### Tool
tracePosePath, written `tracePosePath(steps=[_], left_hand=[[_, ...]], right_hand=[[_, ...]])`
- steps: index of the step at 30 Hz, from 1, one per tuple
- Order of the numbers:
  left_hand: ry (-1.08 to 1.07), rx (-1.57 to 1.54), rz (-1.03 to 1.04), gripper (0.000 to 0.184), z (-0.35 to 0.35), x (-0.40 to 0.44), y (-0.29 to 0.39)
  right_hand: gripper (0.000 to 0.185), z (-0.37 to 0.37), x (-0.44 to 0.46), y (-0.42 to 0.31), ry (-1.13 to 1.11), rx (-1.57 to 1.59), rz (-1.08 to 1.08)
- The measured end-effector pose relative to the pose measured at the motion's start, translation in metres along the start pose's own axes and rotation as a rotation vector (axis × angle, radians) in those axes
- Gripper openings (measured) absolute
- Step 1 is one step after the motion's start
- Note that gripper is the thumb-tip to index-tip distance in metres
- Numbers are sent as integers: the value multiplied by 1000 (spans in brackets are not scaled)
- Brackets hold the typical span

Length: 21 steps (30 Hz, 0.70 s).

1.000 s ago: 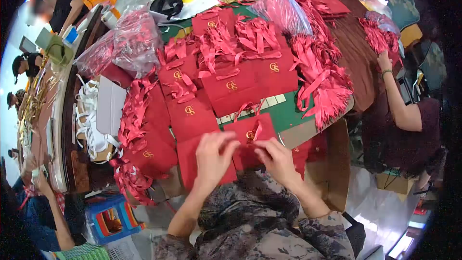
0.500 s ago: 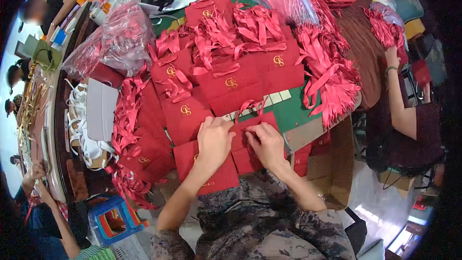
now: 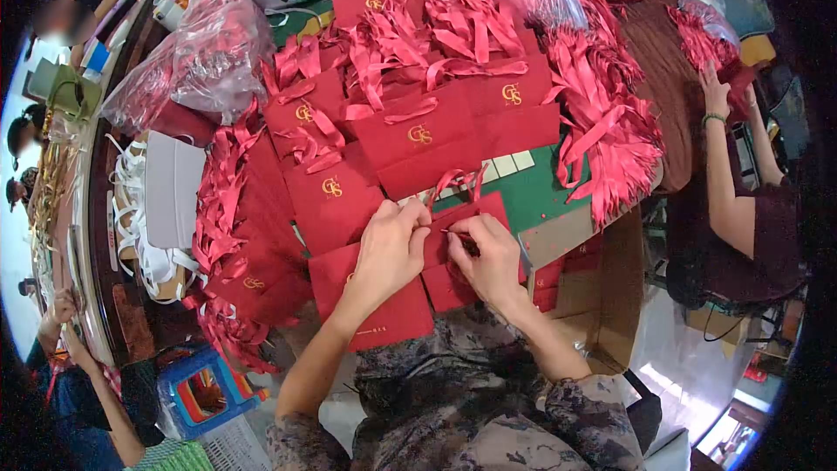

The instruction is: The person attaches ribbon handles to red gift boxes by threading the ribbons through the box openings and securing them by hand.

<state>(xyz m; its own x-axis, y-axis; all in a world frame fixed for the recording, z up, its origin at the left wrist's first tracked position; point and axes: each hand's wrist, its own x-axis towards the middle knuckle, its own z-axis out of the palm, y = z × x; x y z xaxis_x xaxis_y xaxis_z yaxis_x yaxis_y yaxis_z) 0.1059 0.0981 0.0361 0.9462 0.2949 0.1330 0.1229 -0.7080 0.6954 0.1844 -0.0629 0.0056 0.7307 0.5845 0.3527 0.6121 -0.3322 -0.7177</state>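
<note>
In front of my body lies a small red paper gift bag (image 3: 446,288) with a ribbon handle (image 3: 459,181) at its top. My left hand (image 3: 392,244) is closed at the bag's upper left edge, fingers curled and thumb along the side. Over the bag's front, my right hand (image 3: 490,253) makes a pinch; a tiny pale tip shows at its fingertips, too small to name. Another red bag (image 3: 384,318) lies flat beneath my left wrist. Just above my hands, red bags with gold lettering (image 3: 418,139) are piled with their ribbons on top.
Ribbon bundles (image 3: 610,122) hang over the table's right side. A plastic-wrapped bundle (image 3: 205,57) sits back left, near a grey box (image 3: 174,192) and white straps. Pale squares (image 3: 510,164) lie on green matting. A cardboard box (image 3: 610,296) stands at right. A co-worker (image 3: 732,227) handles red ribbons.
My right fingers have drawn into a tighter pinch over the bag, and my left hand stays at its edge. The co-worker's hands at right have shifted. The view has tilted slightly.
</note>
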Motion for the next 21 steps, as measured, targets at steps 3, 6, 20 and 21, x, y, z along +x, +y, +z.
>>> tracePosePath(steps=[3,6,20,21], left_hand=[[-10,-142,-55,8,-1,1,0],[-75,-261,-148,8,-3,3,-5],[-129,-243,-181,15,-3,3,-5],[-133,-229,-177,15,-3,3,-4]], right_hand=[[14,-3,2,-2,8,28,-23],[14,-6,2,-7,-3,79,-23],[12,-5,6,-13,-43,101,88],[12,-5,7,-14,-54,108,101]])
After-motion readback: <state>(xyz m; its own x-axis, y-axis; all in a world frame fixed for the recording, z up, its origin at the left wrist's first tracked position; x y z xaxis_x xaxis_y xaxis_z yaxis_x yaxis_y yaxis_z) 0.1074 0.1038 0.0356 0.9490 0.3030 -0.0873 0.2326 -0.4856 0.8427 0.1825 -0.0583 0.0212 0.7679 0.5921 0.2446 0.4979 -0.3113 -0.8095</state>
